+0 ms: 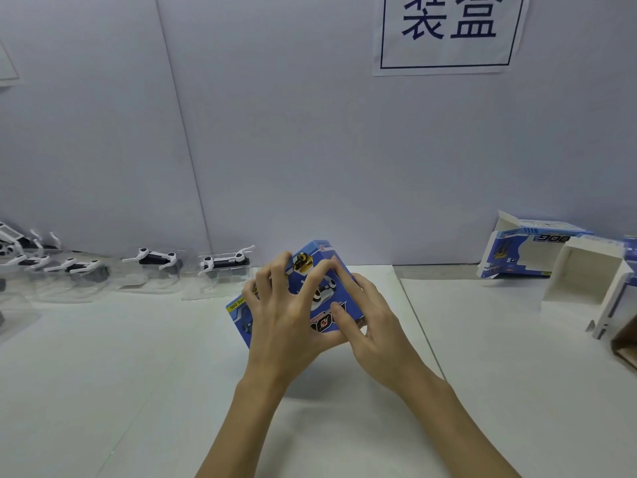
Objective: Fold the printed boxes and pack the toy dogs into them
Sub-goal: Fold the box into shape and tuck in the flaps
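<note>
Step in hand: folding, by the look of it; one blue printed box point(312, 294) is up off the surface point(138, 374) between both hands, tilted, one corner pointing at the wall
Left hand point(279, 312): draped over the box's near-left face; fingers point(275, 270) spread and curled over the top edge, clamped on the card
Right hand point(368, 319): gripping the box's right side; thumb point(341, 320) pressing on the printed front, the other fingers curl behind
Box state: squared up into shape; whether the end flaps are tucked I cannot tell, the hands cover them
Toy dogs point(224, 262): white-and-black, each in a clear tray, lined along the wall on the left, well apart from the box; none packed into this one that I can see
Other boxes point(531, 250): opened-out, lying far right on the surface
Next move: likely close one end, keep the other open, then reach left for the nearest dog; needs one hand freed while the other steadies the box
</note>
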`<control>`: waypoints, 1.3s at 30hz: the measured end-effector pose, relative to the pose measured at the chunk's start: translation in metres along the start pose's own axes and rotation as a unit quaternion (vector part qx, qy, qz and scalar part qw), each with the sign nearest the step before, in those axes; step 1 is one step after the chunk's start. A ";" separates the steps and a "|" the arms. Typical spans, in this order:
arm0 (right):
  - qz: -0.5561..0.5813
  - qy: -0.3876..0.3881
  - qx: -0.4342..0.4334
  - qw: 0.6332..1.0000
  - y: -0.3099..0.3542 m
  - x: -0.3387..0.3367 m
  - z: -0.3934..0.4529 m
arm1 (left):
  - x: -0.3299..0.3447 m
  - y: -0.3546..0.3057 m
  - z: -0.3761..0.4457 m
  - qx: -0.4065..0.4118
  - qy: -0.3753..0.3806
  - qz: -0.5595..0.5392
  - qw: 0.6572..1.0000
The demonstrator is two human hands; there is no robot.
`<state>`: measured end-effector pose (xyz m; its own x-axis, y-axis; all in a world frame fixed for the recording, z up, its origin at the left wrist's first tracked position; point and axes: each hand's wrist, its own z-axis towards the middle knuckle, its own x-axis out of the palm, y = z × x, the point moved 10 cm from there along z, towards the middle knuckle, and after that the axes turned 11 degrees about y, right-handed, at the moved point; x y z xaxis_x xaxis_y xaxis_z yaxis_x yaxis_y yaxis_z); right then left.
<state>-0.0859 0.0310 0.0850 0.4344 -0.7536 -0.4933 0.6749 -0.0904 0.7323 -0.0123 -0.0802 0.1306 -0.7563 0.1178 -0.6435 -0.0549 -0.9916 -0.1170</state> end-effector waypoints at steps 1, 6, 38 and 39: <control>0.003 0.002 0.002 1.000 0.000 0.000 0.000 | 0.000 0.001 0.000 -0.002 -0.001 -0.002 1.000; -0.018 -0.028 0.002 0.999 -0.004 -0.003 -0.002 | 0.005 -0.002 -0.002 0.013 0.002 -0.018 1.000; 0.094 -0.224 0.047 0.969 -0.013 -0.061 -0.019 | 0.072 0.075 -0.025 -0.303 0.070 -0.616 0.724; 0.107 -0.223 0.057 0.967 -0.017 -0.062 -0.019 | 0.076 0.070 -0.024 -0.286 0.099 -0.622 0.723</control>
<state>-0.1128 0.0914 0.0945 0.2382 -0.9669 -0.0918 0.5173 0.0463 0.8546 -0.0580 -0.1397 0.0559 -0.2432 0.9600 0.1388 -0.2904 0.0644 -0.9547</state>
